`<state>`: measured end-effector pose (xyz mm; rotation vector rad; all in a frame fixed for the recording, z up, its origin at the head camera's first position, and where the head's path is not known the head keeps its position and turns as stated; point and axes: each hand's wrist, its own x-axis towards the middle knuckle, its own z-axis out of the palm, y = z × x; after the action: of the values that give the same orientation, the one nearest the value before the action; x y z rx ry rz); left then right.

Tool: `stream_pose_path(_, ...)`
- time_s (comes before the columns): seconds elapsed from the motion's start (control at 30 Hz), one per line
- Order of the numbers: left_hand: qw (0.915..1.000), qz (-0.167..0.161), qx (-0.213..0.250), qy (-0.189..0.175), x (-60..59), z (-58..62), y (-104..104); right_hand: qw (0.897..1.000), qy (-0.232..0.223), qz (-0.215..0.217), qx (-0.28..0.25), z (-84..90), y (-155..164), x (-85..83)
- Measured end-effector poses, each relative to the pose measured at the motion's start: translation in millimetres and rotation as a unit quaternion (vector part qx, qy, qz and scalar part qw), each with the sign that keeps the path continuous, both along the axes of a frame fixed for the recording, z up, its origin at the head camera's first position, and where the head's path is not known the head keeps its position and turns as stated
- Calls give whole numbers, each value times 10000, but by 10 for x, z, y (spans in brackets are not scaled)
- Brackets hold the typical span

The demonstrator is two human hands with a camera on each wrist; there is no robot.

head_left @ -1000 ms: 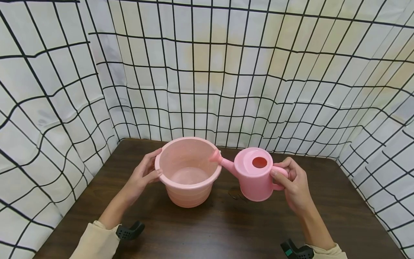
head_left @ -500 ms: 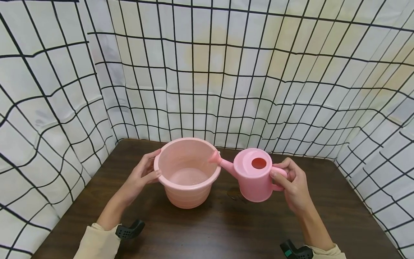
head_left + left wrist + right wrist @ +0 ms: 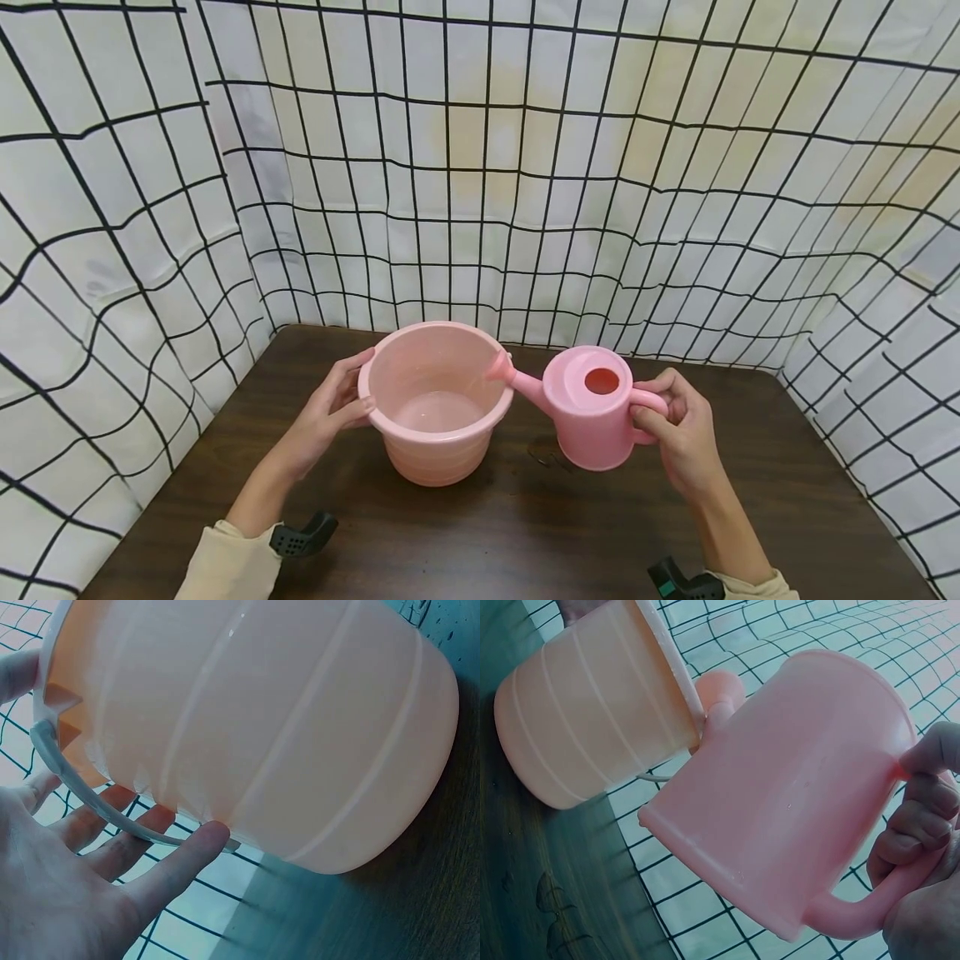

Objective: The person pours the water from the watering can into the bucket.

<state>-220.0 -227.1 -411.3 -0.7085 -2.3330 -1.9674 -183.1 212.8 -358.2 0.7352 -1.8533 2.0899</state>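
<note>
Left hand spreads on the bucket, near the bench's back edge, right hand pinches the watering can's handle; a slipping spout could drip outside

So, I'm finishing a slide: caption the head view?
Left hand holds the bucket; right hand holds the watering can, spout over the bucket's rim.
</note>
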Motion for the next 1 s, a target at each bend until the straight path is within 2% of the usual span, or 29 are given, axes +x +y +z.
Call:
stream_pose_path(0.27,10000,2,-12,10,-4,-4,16,9998,25,-115,-169,-21,-1,12)
stream_pose_path(0.8,10000,41,-18,82,-14,-4,9,9992,13,-390,-13,0,-33,17)
stream_pose_path(1.0,10000,31,-45,61,-17,-7,10,9981,12,-618,43,11,-43,10)
